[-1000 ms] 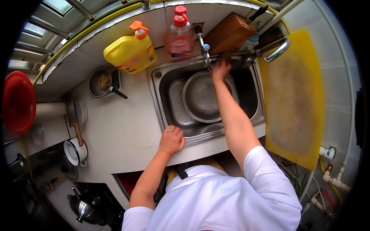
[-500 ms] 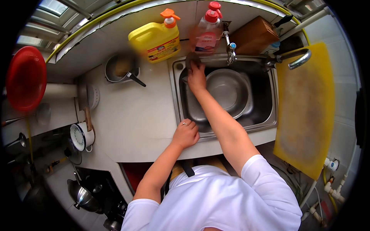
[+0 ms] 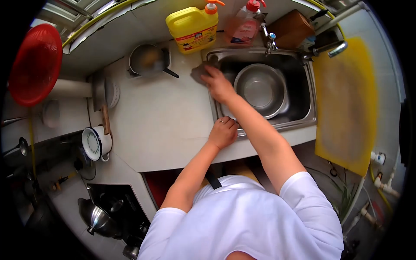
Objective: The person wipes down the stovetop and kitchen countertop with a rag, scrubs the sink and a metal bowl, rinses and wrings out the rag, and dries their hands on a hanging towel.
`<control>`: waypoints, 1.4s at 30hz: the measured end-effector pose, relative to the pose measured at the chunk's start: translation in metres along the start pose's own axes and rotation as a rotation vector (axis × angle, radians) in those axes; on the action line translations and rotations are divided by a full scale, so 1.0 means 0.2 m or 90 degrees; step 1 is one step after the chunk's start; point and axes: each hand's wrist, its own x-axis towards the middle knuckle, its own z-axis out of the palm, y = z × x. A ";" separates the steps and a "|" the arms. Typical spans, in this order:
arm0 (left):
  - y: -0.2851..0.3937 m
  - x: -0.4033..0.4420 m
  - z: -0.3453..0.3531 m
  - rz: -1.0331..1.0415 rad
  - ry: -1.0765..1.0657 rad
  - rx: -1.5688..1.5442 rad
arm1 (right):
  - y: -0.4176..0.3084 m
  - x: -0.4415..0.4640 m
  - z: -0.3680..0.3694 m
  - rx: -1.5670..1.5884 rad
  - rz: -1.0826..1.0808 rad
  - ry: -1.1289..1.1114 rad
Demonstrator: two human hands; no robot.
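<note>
My right hand (image 3: 220, 85) presses a dark grey cloth (image 3: 202, 73) onto the countertop, just past the left rim of the sink (image 3: 215, 99). The cloth is smeared by motion. At the sink's front left corner rests my left hand (image 3: 224, 132), fingers curled in, a ring on one of them; nothing shows sticking out of it. A round metal basin (image 3: 261, 89) sits inside the sink, to the right of my right hand.
Behind the sink stand a yellow jug (image 3: 193, 30), a pink pump bottle (image 3: 245, 27) and a tap (image 3: 269, 38). A small pan (image 3: 148, 59) sits at the back of the white countertop (image 3: 162, 110). Leftward are a cleaver (image 3: 99, 93) and an enamel mug (image 3: 96, 144). A yellow board (image 3: 344, 106) stands right.
My right hand has moved the cloth from the sink's back left corner leftward and nearer, onto the countertop. My left hand stays by the sink's front corner. The whole view has shifted.
</note>
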 end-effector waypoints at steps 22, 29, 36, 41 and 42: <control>0.04 -0.58 -0.36 -0.005 -0.037 -0.124 | -0.18 -1.36 -0.35 -0.185 0.127 0.114; 0.06 -0.57 -0.38 0.033 -0.091 -0.145 | 0.06 -1.53 -0.40 -0.232 0.491 0.209; 0.08 -0.55 -0.28 -0.079 -0.161 -0.275 | -0.20 -1.53 -0.25 -0.067 0.447 0.317; 0.13 -0.51 -0.20 -0.263 -0.200 -0.494 | -0.35 -1.60 -0.33 0.889 0.576 0.456; 0.16 -0.49 -0.21 -0.261 -0.197 -0.491 | -0.38 -1.61 -0.33 0.891 0.571 0.455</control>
